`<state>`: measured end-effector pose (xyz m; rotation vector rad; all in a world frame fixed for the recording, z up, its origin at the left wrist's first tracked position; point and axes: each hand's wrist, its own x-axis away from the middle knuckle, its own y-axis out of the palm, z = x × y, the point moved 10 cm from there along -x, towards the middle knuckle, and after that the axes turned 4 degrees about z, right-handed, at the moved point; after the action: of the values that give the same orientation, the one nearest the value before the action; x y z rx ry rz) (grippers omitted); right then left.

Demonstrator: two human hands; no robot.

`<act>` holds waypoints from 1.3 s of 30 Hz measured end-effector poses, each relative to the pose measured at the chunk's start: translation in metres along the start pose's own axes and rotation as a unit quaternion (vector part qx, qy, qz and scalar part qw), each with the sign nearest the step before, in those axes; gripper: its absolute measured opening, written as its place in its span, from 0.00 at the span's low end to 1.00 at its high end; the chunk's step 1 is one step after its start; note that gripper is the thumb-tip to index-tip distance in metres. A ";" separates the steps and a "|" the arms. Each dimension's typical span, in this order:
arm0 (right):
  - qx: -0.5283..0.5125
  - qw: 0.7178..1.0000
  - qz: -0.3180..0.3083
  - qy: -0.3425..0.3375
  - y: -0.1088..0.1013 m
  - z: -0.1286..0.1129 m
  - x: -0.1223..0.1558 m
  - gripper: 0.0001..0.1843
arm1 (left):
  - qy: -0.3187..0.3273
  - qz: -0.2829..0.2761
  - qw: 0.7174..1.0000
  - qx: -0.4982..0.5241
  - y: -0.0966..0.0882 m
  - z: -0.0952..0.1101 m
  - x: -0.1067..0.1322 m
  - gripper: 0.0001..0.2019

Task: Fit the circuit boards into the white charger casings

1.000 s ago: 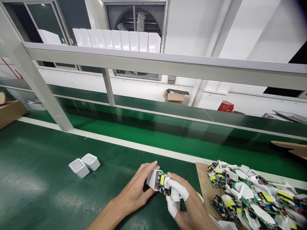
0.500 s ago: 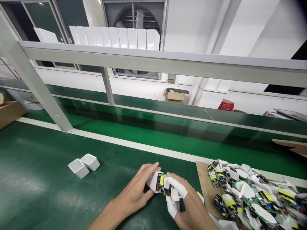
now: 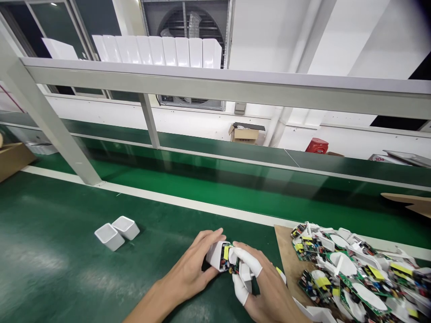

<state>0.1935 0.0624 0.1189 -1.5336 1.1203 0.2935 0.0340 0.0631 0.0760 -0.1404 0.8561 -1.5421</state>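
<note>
My left hand [image 3: 190, 273] grips a small white plastic housing [image 3: 214, 253] low over the green table. My right hand [image 3: 262, 287], with white finger cots on the thumb and forefinger, pinches a green circuit board [image 3: 228, 261] with a yellow part, its end sitting in the housing's open mouth. Both hands meet at the bottom middle of the head view.
Two empty white housings [image 3: 117, 231] stand side by side on the table to the left. A cardboard sheet [image 3: 288, 262] at the right carries a heap of circuit boards [image 3: 350, 276]. Beyond runs a green conveyor belt [image 3: 235, 184] under a grey frame rail [image 3: 215, 87]. A cardboard box [image 3: 11, 157] sits far left.
The hands and the held parts have barely shifted; the board sits slightly deeper in the housing. The view has drifted a little.
</note>
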 end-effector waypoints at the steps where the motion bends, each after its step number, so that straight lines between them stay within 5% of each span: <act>1: 0.003 1.000 0.002 -0.003 -0.001 -0.001 -0.002 0.31 | 0.001 0.001 1.000 0.003 0.000 0.001 0.000 0.44; 33: -0.025 0.997 -0.060 0.051 0.012 0.005 0.005 0.35 | 0.006 0.027 0.999 -0.047 0.001 0.009 -0.003 0.46; 39: -0.104 0.987 -0.059 0.110 0.006 0.011 -0.002 0.23 | -0.004 -0.033 0.998 0.045 0.013 0.004 0.003 0.44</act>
<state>0.1926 0.0736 0.1133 -1.8442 1.1928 0.1670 0.0464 0.0598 0.0702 -0.1089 0.7807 -1.6380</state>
